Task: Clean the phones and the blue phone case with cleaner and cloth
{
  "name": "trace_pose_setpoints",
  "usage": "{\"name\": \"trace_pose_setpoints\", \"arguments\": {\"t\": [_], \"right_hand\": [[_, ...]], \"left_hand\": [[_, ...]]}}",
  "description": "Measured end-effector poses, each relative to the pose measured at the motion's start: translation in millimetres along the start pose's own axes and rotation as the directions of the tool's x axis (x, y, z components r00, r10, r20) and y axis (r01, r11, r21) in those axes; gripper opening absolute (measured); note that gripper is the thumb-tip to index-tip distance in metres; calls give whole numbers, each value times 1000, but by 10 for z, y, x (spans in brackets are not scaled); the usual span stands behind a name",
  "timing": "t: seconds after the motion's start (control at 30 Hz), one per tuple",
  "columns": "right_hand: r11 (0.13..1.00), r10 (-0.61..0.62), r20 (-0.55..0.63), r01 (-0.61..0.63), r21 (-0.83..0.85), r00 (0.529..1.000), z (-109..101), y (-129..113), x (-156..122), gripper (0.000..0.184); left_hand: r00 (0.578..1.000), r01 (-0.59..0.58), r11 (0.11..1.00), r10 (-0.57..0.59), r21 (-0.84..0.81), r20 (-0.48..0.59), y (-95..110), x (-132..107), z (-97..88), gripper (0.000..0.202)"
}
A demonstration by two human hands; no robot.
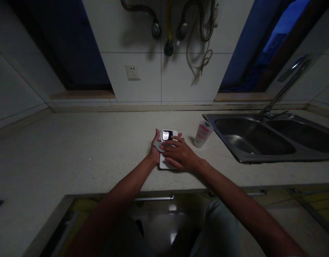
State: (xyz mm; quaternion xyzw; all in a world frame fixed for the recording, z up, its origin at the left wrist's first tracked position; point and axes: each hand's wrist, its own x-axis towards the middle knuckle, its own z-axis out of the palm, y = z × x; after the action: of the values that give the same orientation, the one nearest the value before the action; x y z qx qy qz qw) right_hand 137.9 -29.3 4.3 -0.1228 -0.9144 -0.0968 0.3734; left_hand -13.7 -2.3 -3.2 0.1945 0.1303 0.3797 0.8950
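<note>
A white phone [168,136] lies face down on the pale countertop [86,150], camera block toward the wall. My left hand [154,150] grips its left edge, fingers curled along the side. A small grey pad or cloth [158,146] sits on the phone's back, and my right hand [179,154] lies over the phone with its fingers closed on that pad. Most of the phone's lower half is hidden under my right hand.
A small white bottle with a pink label [203,134] stands just right of the phone. A steel double sink [263,139] with a tap [283,87] fills the right side. A wall socket [132,72] and hanging hoses [177,28] sit on the tiled wall behind.
</note>
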Motion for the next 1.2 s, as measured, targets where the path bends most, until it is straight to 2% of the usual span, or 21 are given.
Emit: {"name": "trace_pose_setpoints", "arguments": {"t": [0.07,0.17,0.27,0.4,0.53,0.7,0.8,0.9,1.03,1.2], "right_hand": [[998,-38,-2,38,47,999,0,-13,10,20],[988,-79,6,77,132,997,-2,-39,35,16],[978,-94,30,87,188,995,-7,-69,63,19],[979,-77,37,68,192,996,-4,-74,56,24],[998,-28,-18,29,52,999,10,15,-19,34],[964,177,-103,-194,-182,979,-22,166,-117,42],[938,236,-139,-263,-227,962,-49,193,-133,44],[957,225,-154,-248,-153,962,-55,160,-119,40],[984,175,-91,-171,49,980,-48,75,-71,31],[962,106,-86,-80,262,991,-45,-6,-8,15]], "left_hand": [[1000,-2,1000,2,3,-31,14,-6,16,99],[991,-80,997,81,15,-110,25,11,28,80],[962,-201,979,204,37,-181,28,33,33,64],[922,-293,955,293,39,-254,48,32,41,61],[911,-308,951,296,6,-285,92,17,27,64],[920,-298,955,282,-16,-272,122,-17,40,68],[934,-270,962,255,-29,-251,119,-36,71,69],[920,-310,950,290,-35,-262,109,-32,88,67],[902,-353,934,325,-52,-285,100,-19,92,64],[878,-388,920,349,-59,-328,103,-16,93,61]]}}
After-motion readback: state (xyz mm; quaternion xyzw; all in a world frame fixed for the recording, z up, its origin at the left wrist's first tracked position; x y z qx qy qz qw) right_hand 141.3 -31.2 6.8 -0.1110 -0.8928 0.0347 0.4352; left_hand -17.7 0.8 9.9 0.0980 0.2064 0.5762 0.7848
